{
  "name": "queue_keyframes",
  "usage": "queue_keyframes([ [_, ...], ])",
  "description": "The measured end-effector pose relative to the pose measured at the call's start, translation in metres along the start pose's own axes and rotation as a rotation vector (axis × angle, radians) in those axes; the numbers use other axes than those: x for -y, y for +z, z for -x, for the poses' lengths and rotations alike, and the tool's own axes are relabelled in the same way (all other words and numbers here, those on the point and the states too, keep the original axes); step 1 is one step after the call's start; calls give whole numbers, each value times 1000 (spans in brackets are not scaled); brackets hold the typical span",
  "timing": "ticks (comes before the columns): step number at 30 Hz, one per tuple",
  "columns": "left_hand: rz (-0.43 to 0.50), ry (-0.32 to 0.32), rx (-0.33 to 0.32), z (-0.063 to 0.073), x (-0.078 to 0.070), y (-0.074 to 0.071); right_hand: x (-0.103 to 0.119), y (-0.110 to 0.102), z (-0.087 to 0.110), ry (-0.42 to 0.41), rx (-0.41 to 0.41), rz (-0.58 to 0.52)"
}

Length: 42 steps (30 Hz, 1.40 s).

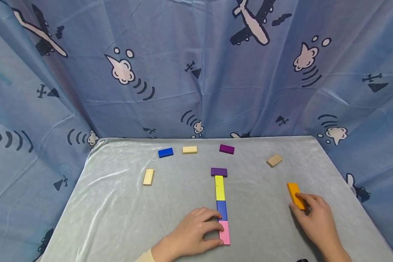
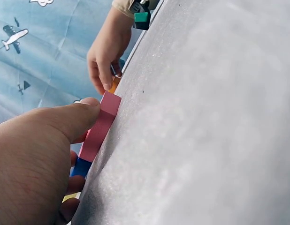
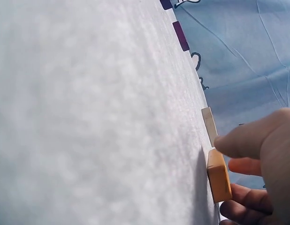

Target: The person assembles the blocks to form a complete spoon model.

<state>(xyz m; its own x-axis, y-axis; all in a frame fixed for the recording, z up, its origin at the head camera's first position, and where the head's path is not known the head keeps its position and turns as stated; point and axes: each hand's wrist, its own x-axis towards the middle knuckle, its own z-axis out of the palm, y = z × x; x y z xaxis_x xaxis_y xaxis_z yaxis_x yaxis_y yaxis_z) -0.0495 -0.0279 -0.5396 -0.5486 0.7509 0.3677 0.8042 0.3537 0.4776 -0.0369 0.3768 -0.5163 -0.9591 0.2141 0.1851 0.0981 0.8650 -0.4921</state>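
Note:
A pink block [image 1: 224, 233] lies at the near end of a line, followed by a blue block [image 1: 222, 210], a yellow block [image 1: 219, 187] and a dark purple block [image 1: 219, 172] set crosswise at the far end. My left hand [image 1: 196, 231] holds the pink block, its thumb at the near end and a finger further along; another fingertip reaches the blue one. Off to the right, my right hand [image 1: 317, 214] pinches an orange block [image 1: 294, 193] between thumb and fingers. The right wrist view shows the orange block [image 3: 219, 176] close over the cloth, fingertips at its lower end.
Loose blocks lie around the line: a plain wooden block [image 1: 148, 177] at left, a blue block [image 1: 165, 153], a wooden block [image 1: 190, 150] and a purple block [image 1: 227, 149] at the back, and a wooden block [image 1: 274, 160] at right. A patterned blue curtain [image 1: 170, 72] hangs behind the grey cloth-covered table [image 1: 118, 214].

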Motion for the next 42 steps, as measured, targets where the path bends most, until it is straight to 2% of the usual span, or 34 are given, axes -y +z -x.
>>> queue_keyframes([
  [3, 4, -3, 4, 0, 0, 0, -2, 1, 0, -1, -8, 7],
  [12, -46, 42, -40, 0, 2, 2, -2, 2, -2, 8, -55, 10],
  [20, -16, 9, -7, 0, 0, 0, -1, 3, -4, -1, -48, 1],
  [23, -7, -1, 2, 0, 0, -1, 1, 4, -6, -25, -50, -6],
  [31, -28, 16, -22, 0, 1, 0, 11, 2, -16, -88, -23, -30],
  [42, -5, 5, 3, 0, 1, 1, 35, 19, -36, -268, 6, -133],
])
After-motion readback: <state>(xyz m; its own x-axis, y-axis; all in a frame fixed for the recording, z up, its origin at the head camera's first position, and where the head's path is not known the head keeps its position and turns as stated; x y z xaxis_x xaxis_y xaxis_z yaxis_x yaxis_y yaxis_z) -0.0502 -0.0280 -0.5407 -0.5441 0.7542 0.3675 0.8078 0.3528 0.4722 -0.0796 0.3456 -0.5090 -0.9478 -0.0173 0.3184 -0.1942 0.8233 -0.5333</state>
